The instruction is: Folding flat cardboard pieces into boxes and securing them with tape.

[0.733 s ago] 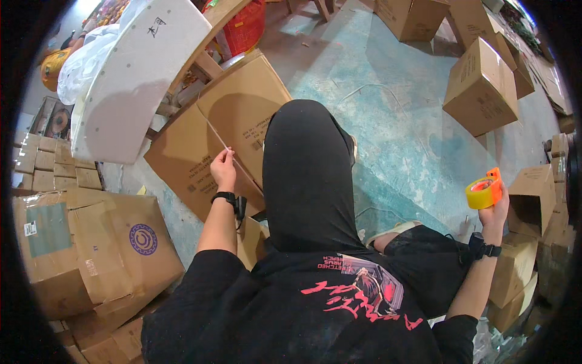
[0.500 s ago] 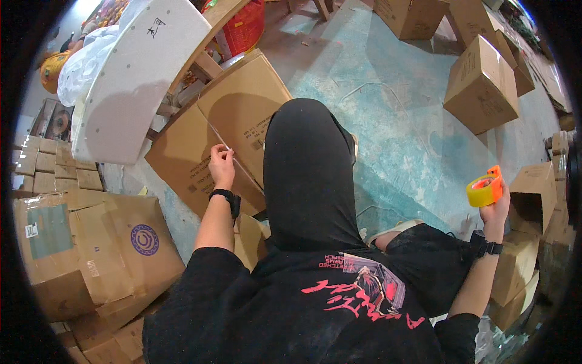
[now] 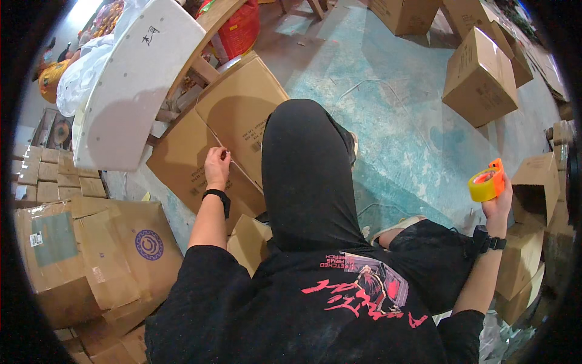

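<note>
My left hand (image 3: 216, 167) is closed in a pinch on a thin white strand (image 3: 242, 174). The strand runs along the middle seam of a large brown cardboard box (image 3: 239, 97), which lies in front of me on the left with printing on its face. My bent knee covers part of that box. Out to the right, my right hand (image 3: 498, 203) grips an orange tape dispenser (image 3: 498, 176) loaded with a roll of yellowish clear tape (image 3: 483, 188). The dispenser is held up in the air, apart from the box.
A white panel-topped table (image 3: 136, 91) stands at the upper left, with a red bag (image 3: 236, 33) beyond it. A large taped carton (image 3: 124, 242) sits at my left. Another carton (image 3: 482, 76) stands far right on the bluish floor (image 3: 394, 139). An open box (image 3: 536, 185) is beside my right hand.
My left hand has shifted slightly nearer to me, still pinching the strand. My right hand keeps hold of the tape dispenser, which is turned a little. The whole view has shifted slightly.
</note>
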Available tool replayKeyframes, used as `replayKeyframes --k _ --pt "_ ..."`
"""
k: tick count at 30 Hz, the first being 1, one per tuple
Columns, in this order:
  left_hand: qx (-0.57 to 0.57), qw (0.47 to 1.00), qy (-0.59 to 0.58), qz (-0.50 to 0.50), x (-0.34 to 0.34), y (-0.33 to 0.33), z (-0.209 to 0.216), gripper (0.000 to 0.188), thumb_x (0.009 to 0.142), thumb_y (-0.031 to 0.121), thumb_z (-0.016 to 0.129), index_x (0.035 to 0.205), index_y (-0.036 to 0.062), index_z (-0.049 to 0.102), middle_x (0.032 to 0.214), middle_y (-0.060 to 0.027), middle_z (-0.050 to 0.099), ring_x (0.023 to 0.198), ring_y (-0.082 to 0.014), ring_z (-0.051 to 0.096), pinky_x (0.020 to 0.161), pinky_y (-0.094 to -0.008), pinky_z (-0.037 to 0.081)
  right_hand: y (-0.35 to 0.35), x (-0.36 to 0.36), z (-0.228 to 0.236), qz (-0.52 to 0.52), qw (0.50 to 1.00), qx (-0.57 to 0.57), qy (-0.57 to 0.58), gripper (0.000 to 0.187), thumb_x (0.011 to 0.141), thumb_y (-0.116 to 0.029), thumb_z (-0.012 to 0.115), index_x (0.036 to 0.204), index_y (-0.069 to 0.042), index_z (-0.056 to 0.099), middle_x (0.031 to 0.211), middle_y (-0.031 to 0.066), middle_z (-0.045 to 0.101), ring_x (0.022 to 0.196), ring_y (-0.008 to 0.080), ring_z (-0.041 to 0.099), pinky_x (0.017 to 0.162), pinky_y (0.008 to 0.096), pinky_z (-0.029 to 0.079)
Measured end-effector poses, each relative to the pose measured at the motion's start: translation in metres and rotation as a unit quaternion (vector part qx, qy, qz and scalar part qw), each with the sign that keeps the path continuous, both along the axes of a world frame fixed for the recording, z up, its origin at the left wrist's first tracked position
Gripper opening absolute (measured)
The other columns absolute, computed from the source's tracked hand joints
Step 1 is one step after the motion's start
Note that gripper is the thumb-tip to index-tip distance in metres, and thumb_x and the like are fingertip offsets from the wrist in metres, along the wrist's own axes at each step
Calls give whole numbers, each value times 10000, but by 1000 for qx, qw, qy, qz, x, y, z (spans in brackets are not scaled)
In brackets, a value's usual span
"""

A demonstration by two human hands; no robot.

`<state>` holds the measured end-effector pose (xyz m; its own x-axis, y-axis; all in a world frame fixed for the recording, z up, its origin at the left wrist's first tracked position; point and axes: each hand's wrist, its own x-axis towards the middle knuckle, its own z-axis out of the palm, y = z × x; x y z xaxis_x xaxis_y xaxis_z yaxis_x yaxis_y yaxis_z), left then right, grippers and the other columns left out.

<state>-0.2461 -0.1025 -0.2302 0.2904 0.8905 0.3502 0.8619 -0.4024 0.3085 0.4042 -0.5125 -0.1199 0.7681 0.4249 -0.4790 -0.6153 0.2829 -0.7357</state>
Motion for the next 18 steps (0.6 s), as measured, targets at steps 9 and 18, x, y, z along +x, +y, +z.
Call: replayKeyframes --k 9,18 --pt "2 999 -7 42 -3 -2 -12 151 829 135 697 947 45 669 829 -116 632 740 -255 644 704 -351 537 3 -5 4 -7 1000 -4 -6 326 962 -226 510 1195 2 529 993 91 599 893 205 603 849 344 524" --pt "0 1000 -3 28 -5 -4 -6 137 854 142 688 924 25 668 867 -110 637 740 -252 642 680 -351 531 2 -4 4 12 1000 8 -2 318 966 -228 513 1188 0 527 987 97 604 887 212 605 846 344 523"
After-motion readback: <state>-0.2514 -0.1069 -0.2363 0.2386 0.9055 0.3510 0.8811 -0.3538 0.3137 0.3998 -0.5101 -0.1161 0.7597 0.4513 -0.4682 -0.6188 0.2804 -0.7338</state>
